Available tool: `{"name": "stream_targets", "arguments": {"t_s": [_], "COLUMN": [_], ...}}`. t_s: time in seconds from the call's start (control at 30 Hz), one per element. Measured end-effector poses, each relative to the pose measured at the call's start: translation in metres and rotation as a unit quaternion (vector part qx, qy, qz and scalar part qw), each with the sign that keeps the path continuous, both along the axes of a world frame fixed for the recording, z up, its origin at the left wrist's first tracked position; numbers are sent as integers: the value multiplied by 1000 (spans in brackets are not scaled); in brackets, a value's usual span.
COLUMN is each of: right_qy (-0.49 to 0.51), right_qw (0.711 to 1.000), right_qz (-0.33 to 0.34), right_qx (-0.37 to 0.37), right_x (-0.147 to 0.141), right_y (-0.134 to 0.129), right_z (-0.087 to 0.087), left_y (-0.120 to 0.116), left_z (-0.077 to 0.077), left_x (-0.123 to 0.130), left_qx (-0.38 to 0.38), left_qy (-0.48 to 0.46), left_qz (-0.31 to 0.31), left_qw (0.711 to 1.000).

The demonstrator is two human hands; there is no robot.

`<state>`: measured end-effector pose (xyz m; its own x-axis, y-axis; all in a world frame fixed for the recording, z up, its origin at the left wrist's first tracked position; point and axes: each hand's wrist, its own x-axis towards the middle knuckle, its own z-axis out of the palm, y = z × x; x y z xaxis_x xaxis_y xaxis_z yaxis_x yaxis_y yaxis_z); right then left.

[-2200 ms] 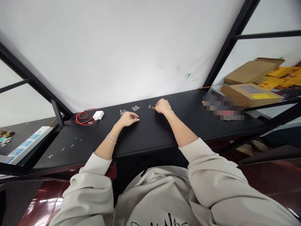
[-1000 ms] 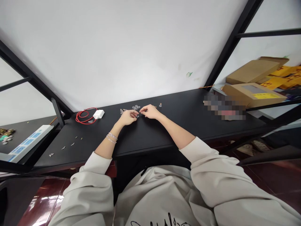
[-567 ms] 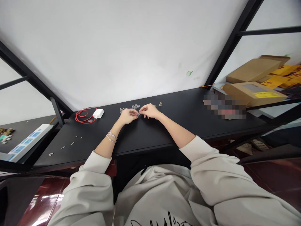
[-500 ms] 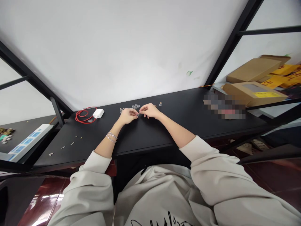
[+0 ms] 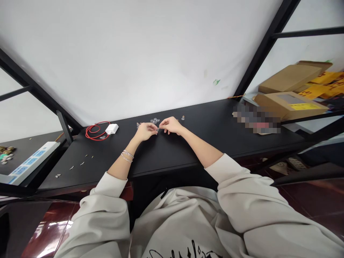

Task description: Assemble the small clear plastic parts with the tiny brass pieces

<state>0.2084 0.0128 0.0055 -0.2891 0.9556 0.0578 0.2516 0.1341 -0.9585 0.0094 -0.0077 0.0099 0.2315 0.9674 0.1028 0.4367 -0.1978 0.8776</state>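
Observation:
Over the middle of the black table (image 5: 166, 154), my left hand (image 5: 147, 132) and my right hand (image 5: 172, 125) meet fingertip to fingertip. Between them is a small clear piece (image 5: 158, 130), pinched by the fingers of both hands; its exact kind is too small to make out. Just behind my hands lie several small clear round pieces (image 5: 155, 121). A similar piece with a brass-coloured top (image 5: 183, 117) stands to the right of my right hand. Beside my left hand, another clear piece (image 5: 138, 125) is partly hidden.
A white charger (image 5: 111, 129) with a coiled red cable (image 5: 92, 133) lies at the left. Nearer are several tiny metal bits (image 5: 82, 163). A white power strip (image 5: 33, 163) is further left. Cardboard boxes (image 5: 290, 104) stand at the right, and a white wall (image 5: 150, 61) rises behind.
Both hands stay together at nearly the same spot, with only slight finger movement around the small clear piece. The view has shifted very slightly.

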Motion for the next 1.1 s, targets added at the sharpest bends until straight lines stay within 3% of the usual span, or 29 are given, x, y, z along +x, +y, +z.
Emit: {"name": "stream_targets", "arguments": {"t_s": [0.37,0.77,1.1], "right_qy": [12,79,116], "right_qw": [1000,993,989], "right_qz": [-4,44,36], "right_qx": [-3,-75,-86], "right_x": [-1,-1,-1], "right_y": [-4,-11,-11], "right_z": [5,8,9], "left_y": [1,9,10], "left_z": [-1,-12,-15], "left_x": [-1,-4,-3], "left_qx": [10,11,36], "left_qy": [-9,-57,-94], "left_qz": [9,16,26], "left_qw": [1000,998,995]}}
